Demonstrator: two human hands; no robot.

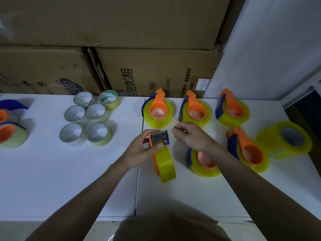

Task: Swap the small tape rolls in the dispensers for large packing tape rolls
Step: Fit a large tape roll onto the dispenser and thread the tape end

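My left hand [142, 147] grips an orange and blue tape dispenser [159, 139] standing on edge, with a large yellow tape roll [165, 163] in it. My right hand [188, 135] hovers just right of the dispenser's head, fingers loosely curled, holding nothing that I can make out. Several dispensers loaded with large yellow rolls lie on the white table [69, 171], among them one at the back [159, 111] and one under my right wrist [203, 161]. A loose large yellow roll [286, 140] lies at the far right. Several small rolls [86, 117] are grouped at the back left.
Stacked cardboard boxes [139, 70] form a wall behind the table. Two more dispensers [8, 127] with paler rolls sit at the far left edge. A seam [139, 171] runs between two tabletops. A white wall panel [269, 58] stands to the right.
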